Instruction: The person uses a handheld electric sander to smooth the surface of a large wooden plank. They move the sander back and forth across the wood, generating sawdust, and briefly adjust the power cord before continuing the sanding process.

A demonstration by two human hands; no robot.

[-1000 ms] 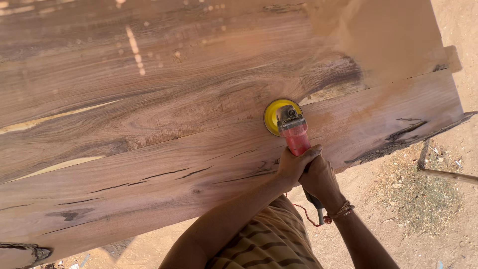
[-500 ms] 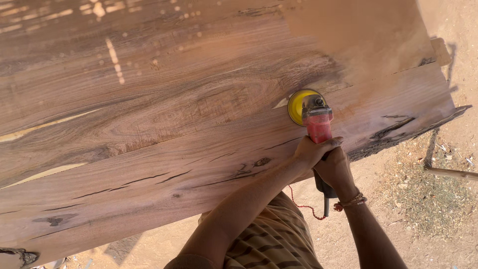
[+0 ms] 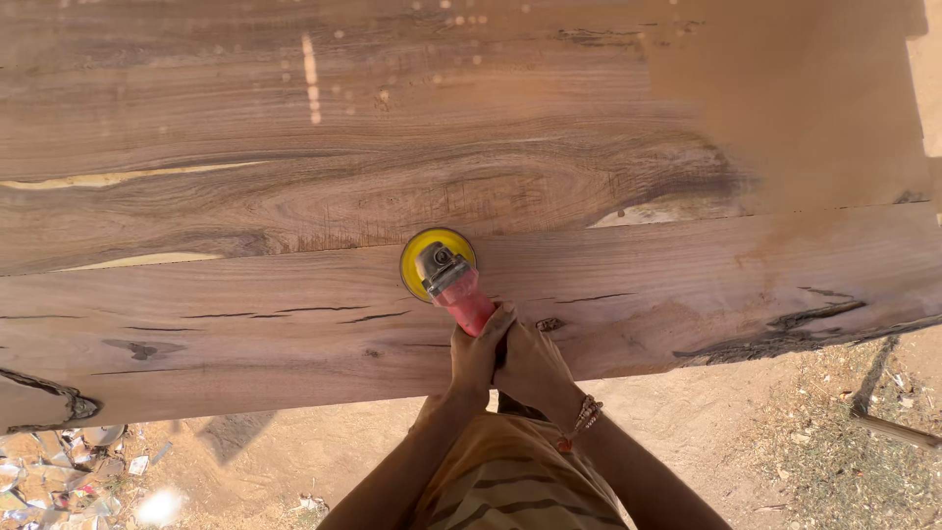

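A red angle grinder (image 3: pixel 461 294) with a round yellow sanding disc (image 3: pixel 416 255) rests flat on a big wooden slab (image 3: pixel 294 196), near the seam between two boards. My left hand (image 3: pixel 477 353) grips the grinder's red body from the left. Around the rear of the tool closes my right hand (image 3: pixel 535 368), a beaded bracelet on its wrist. The grinder's back end is hidden under both hands.
The slab's near edge (image 3: pixel 294 393) runs across the view, with dark cracks (image 3: pixel 814 319) at the right. Below it lies sandy ground (image 3: pixel 746 432) with litter (image 3: pixel 59 471) at the left and a metal rod (image 3: pixel 898 430) at the right.
The grinder and both hands have travelled leftward along the slab's near board; the camera view has shifted with them. Both hands keep their grip.
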